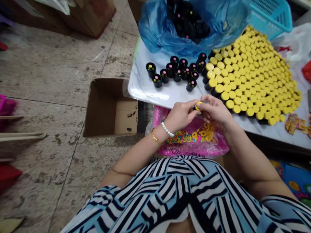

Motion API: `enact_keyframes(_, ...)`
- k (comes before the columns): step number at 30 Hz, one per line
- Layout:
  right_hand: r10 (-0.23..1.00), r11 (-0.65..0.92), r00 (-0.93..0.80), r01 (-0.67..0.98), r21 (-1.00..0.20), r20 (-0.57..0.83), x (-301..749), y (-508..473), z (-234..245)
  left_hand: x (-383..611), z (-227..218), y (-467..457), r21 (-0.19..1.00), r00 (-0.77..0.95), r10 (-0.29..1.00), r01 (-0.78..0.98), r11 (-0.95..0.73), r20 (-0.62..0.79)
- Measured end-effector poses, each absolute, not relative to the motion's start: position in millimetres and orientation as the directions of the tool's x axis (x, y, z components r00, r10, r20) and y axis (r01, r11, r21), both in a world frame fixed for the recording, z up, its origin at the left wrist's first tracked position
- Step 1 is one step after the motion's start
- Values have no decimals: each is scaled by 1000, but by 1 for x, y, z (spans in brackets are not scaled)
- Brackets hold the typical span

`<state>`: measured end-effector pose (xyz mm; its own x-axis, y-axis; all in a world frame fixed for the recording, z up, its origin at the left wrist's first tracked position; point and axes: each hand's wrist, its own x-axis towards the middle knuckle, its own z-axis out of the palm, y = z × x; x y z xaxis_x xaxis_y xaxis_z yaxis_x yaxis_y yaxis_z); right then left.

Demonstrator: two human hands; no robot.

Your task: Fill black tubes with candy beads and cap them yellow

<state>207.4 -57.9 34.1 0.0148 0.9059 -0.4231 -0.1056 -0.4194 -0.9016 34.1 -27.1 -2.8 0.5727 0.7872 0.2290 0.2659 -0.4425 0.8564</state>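
Risks, left to right.
- Carton (97, 106): open, below the left corner of the bench (143, 89); would probably catch anything knocked over that edge.
- Open cups (178, 75): black, uncapped, loosely grouped, coloured pieces at the mouths; a brushing hand could tip one and spill it.
- Blue bag (155, 35): mouth open, black cups inside, behind the open cups; a slump forward could push them over.
- Left hand (181, 113): thumb and fingers pinching a yellow cap (199, 105) near the bench's front edge.
- Right hand (216, 110): closed on the same piece from the other side. An uneven twist could set the cap crooked; a slip would likely drop it into the pink container (170, 150) below, among beads (179, 137) and rings (207, 132).
- Capped cups (250, 81): upright, packed close, nearest ones just beside the right hand; a forearm knock could topple several.

Obscured, left to right.
- Carton: bits inside too small to name.
- Blue bag: top cut off; depth of contents unseen.
- Yellow cap: what lies under it mostly covered by fingers; seating cannot be told.
- Pink container: partly behind the hands; lettering illegible.
- Basket (274, 14): turquoise, cut off above.
- Wrapped pieces (295, 123): far right, blurred.
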Motion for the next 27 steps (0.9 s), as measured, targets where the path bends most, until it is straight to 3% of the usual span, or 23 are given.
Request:
enact_keyframes(4, 945, -311, 101, -23, -950, -312, 202, -68, 30, 39, -6, -27, 835, 546, 806, 314, -452, 231)
enact_keyframes(7, 971, -200, 174, 214, -956, -164, 196, -79, 26, 39, -8, -32, 797, 546, 794, 337, -501, 268)
enact_keyframes(10, 947, -67, 291, 594, -802, 137, 195, -81, 18, 27, -9, -43, 775, 481, 813, 354, -523, 329)
enact_keyframes(13, 876, -19, 303, 798, -602, 374, 202, -74, 10, 3, -10, -48, 787, 264, 886, 410, -461, 381)
enact_keyframes(19, 846, 35, 213, 892, -450, 489, 219, -55, 0, -44, -6, -16, 784, -99, 910, 551, -287, 402)
enact_keyframes(23, 833, -6, 235, 909, -416, 501, 214, -57, 3, -48, -5, 9, 755, -156, 912, 622, -209, 381)
enact_keyframes(27, 886, 94, 128, 892, -443, 446, 212, -91, 6, -39, -12, 28, 740, -155, 921, 649, -177, 357)
